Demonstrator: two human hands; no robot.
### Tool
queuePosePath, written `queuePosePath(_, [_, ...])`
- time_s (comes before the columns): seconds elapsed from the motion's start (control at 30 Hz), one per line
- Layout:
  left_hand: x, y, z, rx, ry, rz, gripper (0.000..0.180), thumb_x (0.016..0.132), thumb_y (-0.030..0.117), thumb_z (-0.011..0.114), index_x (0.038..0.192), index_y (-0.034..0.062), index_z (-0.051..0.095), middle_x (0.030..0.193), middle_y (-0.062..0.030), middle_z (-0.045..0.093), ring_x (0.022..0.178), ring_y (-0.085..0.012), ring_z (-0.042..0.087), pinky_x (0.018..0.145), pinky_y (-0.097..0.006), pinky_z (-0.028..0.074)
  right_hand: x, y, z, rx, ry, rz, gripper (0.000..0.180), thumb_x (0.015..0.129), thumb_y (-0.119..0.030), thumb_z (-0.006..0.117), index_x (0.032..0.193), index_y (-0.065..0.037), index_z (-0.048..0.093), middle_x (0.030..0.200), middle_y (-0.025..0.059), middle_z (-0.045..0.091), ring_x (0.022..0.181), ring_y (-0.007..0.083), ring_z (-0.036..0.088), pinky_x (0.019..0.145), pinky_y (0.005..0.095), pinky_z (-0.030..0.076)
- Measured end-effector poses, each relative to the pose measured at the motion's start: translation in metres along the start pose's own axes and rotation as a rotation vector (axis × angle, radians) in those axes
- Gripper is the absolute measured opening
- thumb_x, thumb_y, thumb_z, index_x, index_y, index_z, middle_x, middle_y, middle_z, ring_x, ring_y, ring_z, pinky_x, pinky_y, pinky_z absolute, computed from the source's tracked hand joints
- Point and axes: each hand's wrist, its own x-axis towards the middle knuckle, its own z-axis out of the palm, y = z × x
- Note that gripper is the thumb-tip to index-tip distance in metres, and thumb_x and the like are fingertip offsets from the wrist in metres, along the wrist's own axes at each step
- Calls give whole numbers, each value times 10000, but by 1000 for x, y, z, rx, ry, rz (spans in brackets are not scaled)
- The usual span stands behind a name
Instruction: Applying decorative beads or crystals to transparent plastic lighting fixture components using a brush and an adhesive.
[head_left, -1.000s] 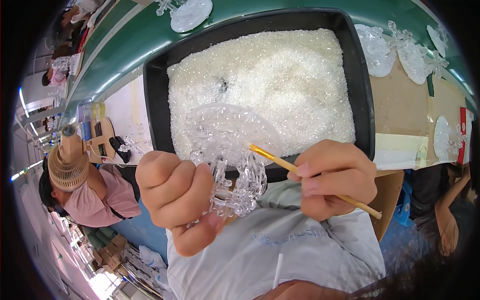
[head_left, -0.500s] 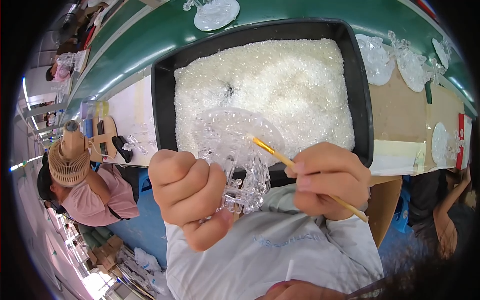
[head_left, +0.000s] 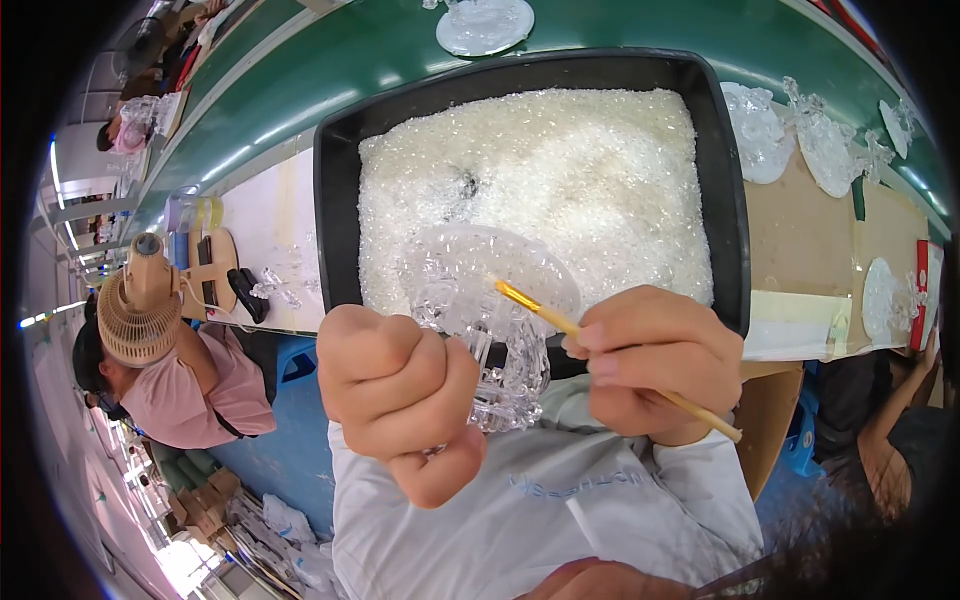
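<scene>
My left hand is closed around a clear plastic ornament with a round, disc-shaped base. The disc tilts over the near part of a black tray filled with white glittering granules. Between the thumb and fingers of my right hand is a thin paintbrush with a wooden handle and a gold ferrule. Its tip lies over the ornament near the disc; whether it touches cannot be made out. The left fingers hide part of the ornament.
More clear ornaments stand right of the tray, and another sits behind it. At left are a beige fan, a black clip-like object and small clear pieces. People sit at both sides, one in a pink shirt.
My left hand and the ornament have shifted slightly right in the picture. The brush tip has moved a little left across the ornament. Both hands keep their grip.
</scene>
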Motion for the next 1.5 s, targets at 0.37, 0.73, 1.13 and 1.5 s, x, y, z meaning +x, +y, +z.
queuePosePath(0.37, [0, 0, -1, -16, -46, 66, 187, 754, 62, 508, 884, 114, 384, 584, -79, 561, 442, -143, 395, 440, -279, 256, 8, 3, 3, -33, -36, 7, 201, 675, 95, 658, 846, -9, 638, 893, 172, 677, 696, 272, 702, 594, 331, 591])
queuePosePath(0.73, [2, 8, -18, 119, -91, -213, 274, 709, 50, 567, 931, 106, 417, 685, -108, 573, 473, -175, 435, 460, -308, 291, 44, -34, -40, -234, -46, -50, 162, 920, -150, 580, 912, 6, 623, 875, 143, 632, 677, 201, 599, 603, 326, 512])
queuePosePath(1.13, [-9, -31, -20, 341, -84, -958, 105, 951, 123, 610, 951, 26, 572, 763, -111, 604, 588, -282, 558, 554, -357, 451, 265, 182, -99, -1014, -521, -196, 294, 918, -91, 475, 1165, 16, 591, 797, 239, 657, 733, 313, 662, 673, 350, 506])
queuePosePath(1.5, [-14, -38, -21, 297, 75, -1111, 127, 962, 155, 623, 979, 37, 581, 724, -105, 611, 580, -240, 578, 564, -328, 466, 277, 145, -118, -1652, -731, -448, 74, 864, -109, 628, 930, -76, 636, 973, 108, 648, 989, 321, 642, 797, 439, 545])
